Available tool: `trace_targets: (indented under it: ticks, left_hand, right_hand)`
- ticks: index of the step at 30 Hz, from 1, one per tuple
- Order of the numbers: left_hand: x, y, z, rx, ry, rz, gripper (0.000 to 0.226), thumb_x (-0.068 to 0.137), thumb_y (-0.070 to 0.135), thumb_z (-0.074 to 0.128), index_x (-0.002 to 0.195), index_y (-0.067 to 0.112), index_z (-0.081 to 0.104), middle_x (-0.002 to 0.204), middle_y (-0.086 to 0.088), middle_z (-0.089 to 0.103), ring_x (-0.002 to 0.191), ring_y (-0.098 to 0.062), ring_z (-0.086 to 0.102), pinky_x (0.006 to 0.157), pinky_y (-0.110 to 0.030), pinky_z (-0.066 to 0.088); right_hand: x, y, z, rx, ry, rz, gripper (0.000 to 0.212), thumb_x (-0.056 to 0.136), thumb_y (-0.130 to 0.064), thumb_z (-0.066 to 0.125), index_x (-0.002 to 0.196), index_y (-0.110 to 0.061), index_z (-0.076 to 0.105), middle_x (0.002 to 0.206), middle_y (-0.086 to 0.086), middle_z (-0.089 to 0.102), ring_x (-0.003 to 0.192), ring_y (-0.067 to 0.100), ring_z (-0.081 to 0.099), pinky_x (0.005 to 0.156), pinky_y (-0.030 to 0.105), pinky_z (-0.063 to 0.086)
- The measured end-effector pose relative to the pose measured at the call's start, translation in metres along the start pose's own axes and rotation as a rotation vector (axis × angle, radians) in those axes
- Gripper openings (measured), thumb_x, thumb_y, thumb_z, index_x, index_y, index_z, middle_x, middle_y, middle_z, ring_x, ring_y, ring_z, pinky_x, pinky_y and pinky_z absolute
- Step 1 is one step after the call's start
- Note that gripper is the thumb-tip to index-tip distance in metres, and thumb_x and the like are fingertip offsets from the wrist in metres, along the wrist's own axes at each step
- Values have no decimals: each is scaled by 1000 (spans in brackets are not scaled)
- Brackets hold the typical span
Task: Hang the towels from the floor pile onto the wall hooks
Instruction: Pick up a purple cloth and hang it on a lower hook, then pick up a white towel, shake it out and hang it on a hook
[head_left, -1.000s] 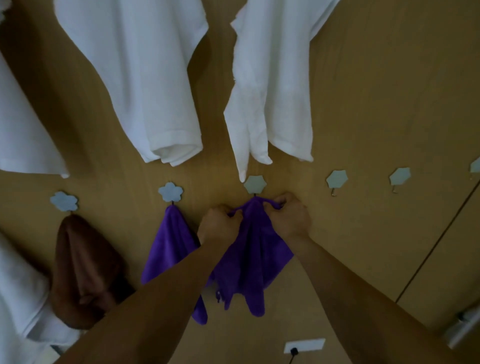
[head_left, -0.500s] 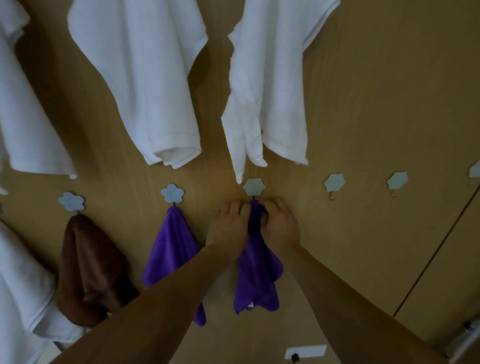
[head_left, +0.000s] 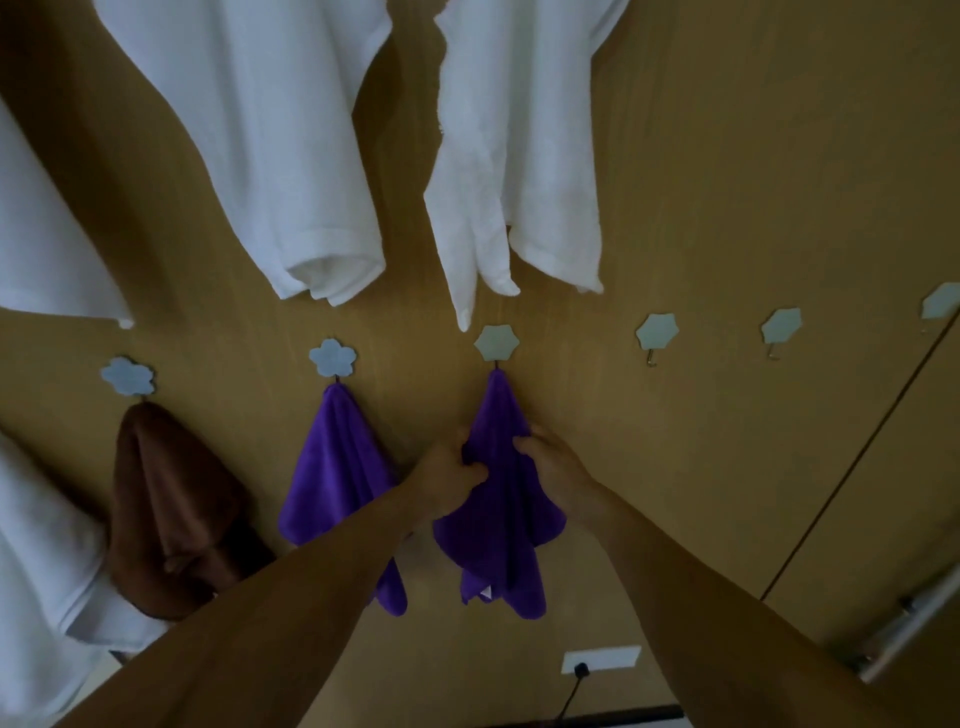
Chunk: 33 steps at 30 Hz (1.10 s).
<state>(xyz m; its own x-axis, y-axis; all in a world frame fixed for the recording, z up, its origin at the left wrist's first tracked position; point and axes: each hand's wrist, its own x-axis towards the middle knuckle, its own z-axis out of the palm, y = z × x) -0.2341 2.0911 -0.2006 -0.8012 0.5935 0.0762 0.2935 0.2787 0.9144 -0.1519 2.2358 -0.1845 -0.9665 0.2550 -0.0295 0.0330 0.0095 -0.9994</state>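
Pale wooden wall panelling (head_left: 727, 156) carries a row of hooks. From the grey flower-shaped middle hook (head_left: 497, 343) hangs a soft purple microfibre towel (head_left: 501, 525), gathered to a point at the top. The left hand (head_left: 449, 480) pinches its left edge with curled fingers, and the right hand (head_left: 558, 467) wraps thumb and fingers round the right edge. A downward tug while straightening could slip the cloth off (how deeply it is caught is hidden). To the left hang a second purple towel (head_left: 332, 467) and a brown towel (head_left: 161, 493); bare hooks (head_left: 657, 332) wait to the right.

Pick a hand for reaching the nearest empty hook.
Right, probably: the right hand grips the purple towel on the side toward the empty hook; the left hand grips its far side.
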Motion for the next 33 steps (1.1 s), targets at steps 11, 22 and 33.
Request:
trace_targets:
  ticks: [11,22,33]
  left_hand:
    - [-36,-81,17,417,-317,-203,49,94,18,54,139,4,41,140,-15,47,127,-26,47,92,-23,37]
    - [-100,-105,93,704,-901,148,64,88,31,55,142,8,31,139,-13,48,117,-27,53,87,-27,43]
    - [-340,-33,207,772,-1433,515,66,91,33,54,148,20,25,147,-10,37,115,-26,51,92,-34,46]
  right_hand:
    - [-44,84,-4,-593,198,380,20,91,-32,64,101,-17,56,86,0,55,88,19,53,78,32,43]
    - [-246,130,32,-623,667,682,53,91,-39,62,135,-13,49,140,10,49,126,26,49,103,32,39]
    - [-583,150,139,-443,1152,1070,37,91,-38,59,123,-20,61,130,7,59,108,24,60,81,26,42]
